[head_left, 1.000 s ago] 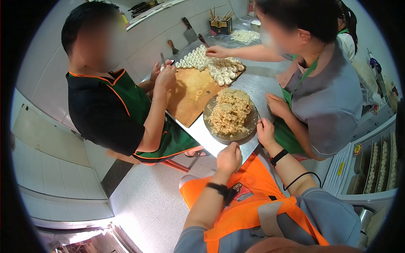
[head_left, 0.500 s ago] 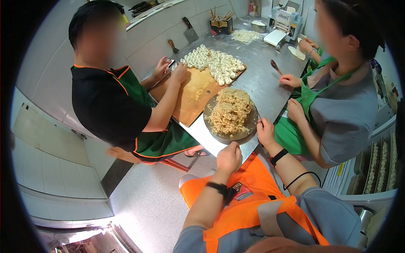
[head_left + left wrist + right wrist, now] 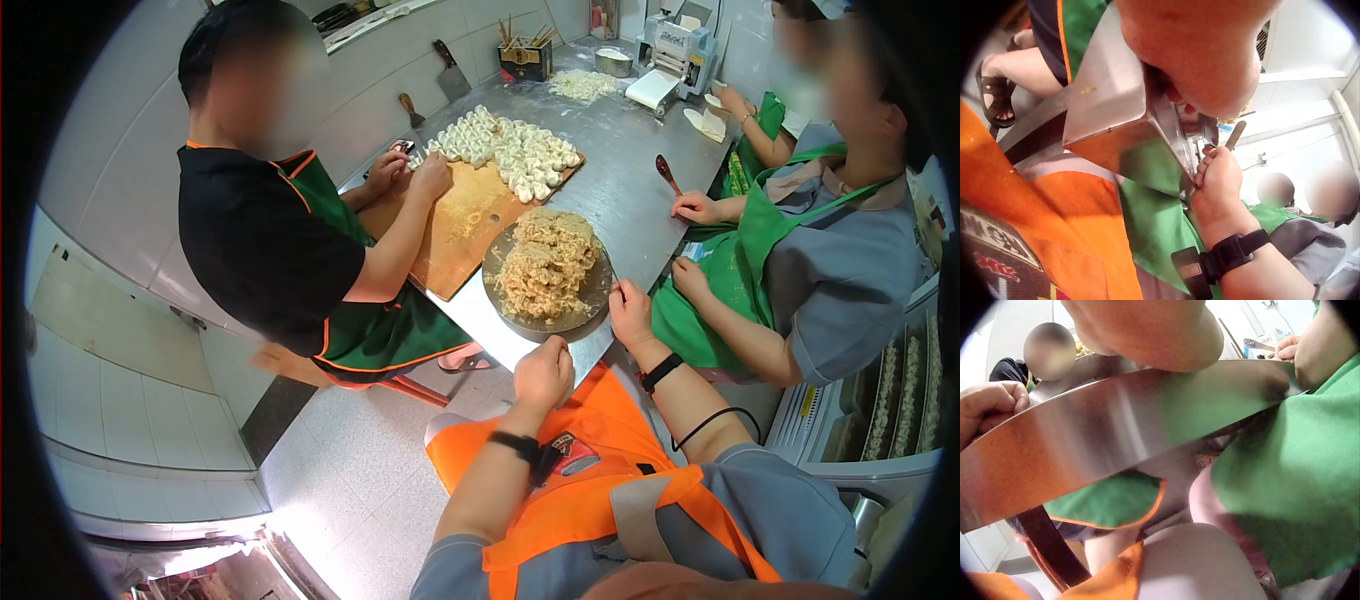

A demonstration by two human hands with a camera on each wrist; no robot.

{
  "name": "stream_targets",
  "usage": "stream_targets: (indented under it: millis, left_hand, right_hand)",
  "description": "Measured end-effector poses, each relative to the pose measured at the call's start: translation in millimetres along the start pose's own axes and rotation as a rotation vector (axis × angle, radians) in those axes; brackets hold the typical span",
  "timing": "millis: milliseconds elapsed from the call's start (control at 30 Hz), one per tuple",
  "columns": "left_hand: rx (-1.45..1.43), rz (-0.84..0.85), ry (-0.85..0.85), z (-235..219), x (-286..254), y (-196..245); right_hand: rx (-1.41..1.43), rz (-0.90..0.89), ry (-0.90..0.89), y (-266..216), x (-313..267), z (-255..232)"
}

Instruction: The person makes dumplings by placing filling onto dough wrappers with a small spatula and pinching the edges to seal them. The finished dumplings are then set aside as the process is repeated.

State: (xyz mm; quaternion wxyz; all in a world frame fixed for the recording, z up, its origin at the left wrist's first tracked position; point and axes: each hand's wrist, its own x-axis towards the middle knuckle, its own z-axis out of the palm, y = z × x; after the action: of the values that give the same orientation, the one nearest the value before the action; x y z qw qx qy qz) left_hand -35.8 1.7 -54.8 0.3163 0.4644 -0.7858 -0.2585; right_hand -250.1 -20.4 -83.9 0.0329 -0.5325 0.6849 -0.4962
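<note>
Round metal pan (image 3: 600, 288): at the steel table's (image 3: 632, 222) corner, heaped with crumbly filling (image 3: 547, 262) — kept level and steady, we judge, it best avoids spills.
Left hand (image 3: 543, 377): fingers curled at the table edge — we cannot tell whether they clasp anything.
Right hand (image 3: 631, 316): curled just beside the pan; its grip, too, we cannot confirm.
Cutting board (image 3: 437, 238): bears folded dumplings (image 3: 532, 158).
Bowl (image 3: 612, 69): holds white powder (image 3: 611, 54).

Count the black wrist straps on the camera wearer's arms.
2. The left strap is around the left wrist, behind the left hand; the right strap is around the right wrist, behind the right hand.
</note>
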Motion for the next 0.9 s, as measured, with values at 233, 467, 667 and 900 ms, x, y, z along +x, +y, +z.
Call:
stream_targets:
  millis: [233,467,667,900]
  left_hand:
    - [0.003,0.015,0.018,1.5,-0.9,-1.8]
    - [0.005,0.004,0.010,0.8,-0.9,-0.8]
    - [0.015,0.022,0.011,1.3,-0.3,-2.8]
    - [0.012,0.014,-0.008,-0.3,0.2,0.3]
  right_hand:
    - [0.018,-0.003,-0.002,0.3,-0.4,-0.1]
    - [0.024,-0.007,-0.006,-0.2,0.0,-1.8]
    - [0.022,-0.003,-0.006,-1.6,-0.7,-2.8]
    - [0.001,-0.012,-0.005,-1.7,-0.6,-2.4]
